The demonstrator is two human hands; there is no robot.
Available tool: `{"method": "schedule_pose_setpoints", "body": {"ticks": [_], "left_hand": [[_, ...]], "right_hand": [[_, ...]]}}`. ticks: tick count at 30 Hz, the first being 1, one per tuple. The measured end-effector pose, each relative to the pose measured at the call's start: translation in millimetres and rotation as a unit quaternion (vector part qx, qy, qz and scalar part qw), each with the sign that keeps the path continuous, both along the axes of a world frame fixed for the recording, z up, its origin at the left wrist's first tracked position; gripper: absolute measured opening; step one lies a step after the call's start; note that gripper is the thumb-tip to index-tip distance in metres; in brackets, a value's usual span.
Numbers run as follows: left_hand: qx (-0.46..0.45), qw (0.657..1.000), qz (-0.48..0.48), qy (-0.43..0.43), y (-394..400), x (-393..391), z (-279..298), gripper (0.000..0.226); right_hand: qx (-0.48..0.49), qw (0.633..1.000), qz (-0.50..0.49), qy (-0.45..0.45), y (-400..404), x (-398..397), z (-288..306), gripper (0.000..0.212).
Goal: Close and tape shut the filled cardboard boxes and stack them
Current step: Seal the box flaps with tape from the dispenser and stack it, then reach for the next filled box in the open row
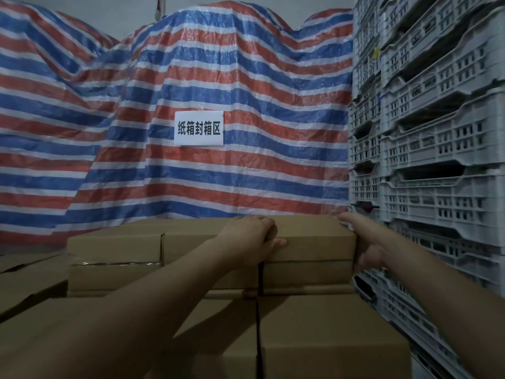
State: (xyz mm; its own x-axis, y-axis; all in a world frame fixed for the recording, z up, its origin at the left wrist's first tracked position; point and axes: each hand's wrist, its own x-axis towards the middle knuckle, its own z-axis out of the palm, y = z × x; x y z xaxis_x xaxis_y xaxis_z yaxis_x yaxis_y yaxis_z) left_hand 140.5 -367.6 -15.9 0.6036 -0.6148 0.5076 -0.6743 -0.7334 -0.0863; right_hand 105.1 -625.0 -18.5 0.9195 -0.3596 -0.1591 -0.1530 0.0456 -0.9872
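Both hands on top cardboard box (314, 239) of the stack: left hand (252, 236) fingers curled over its top edge, right hand (366, 242) gripping its right end.

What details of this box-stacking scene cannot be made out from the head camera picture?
- Top box lid tape: head view, seen too edge-on.
- Right hand fingers: behind the box's far corner.
- Stack's base: cut off by the bottom edge.
- Goods under striped tarp: covered.
- Left hand palm: faces the box.
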Motion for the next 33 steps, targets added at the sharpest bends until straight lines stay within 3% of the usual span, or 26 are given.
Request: {"method": "schedule_pose_setpoints", "body": {"ticks": [3, 7, 12, 14, 18, 22, 26, 29, 33], "left_hand": [[-0.019, 0.999, 0.026, 0.019, 0, 3, -6, 0.029], [-0.003, 0.999, 0.028, -0.042, -2, 4, -12, 0.022], [0.011, 0.998, 0.029, -0.058, 0, -4, -14, 0.047], [-0.013, 0.997, 0.011, -0.078, 6, -13, -14, 0.044], [-0.045, 0.995, -0.001, -0.094, 30, -37, -6, 0.028], [-0.059, 0.993, 0.009, -0.100, 65, -66, 1, 0.021], [-0.072, 0.992, 0.020, -0.106, 112, -105, 5, 0.027], [-0.082, 0.988, 0.040, -0.122, 153, -134, 6, 0.038], [-0.118, 0.988, 0.056, -0.080, 210, -167, -8, 0.046]], "right_hand": [[-0.040, 0.999, -0.007, 0.000, 5, -5, -6, 0.042], [-0.111, 0.994, -0.007, -0.003, 15, -11, -13, 0.037], [-0.173, 0.984, -0.044, -0.016, 26, -18, -10, 0.065], [-0.238, 0.966, -0.093, -0.047, 31, -22, -6, 0.068], [-0.352, 0.919, -0.125, -0.128, 52, -36, 6, 0.029], [-0.443, 0.866, -0.130, -0.190, 97, -62, 24, 0.032], [-0.468, 0.842, -0.101, -0.247, 153, -93, 33, 0.026], [-0.469, 0.836, -0.053, -0.281, 198, -113, 36, 0.033], [-0.449, 0.837, 0.015, -0.312, 264, -139, 27, 0.040]]}}
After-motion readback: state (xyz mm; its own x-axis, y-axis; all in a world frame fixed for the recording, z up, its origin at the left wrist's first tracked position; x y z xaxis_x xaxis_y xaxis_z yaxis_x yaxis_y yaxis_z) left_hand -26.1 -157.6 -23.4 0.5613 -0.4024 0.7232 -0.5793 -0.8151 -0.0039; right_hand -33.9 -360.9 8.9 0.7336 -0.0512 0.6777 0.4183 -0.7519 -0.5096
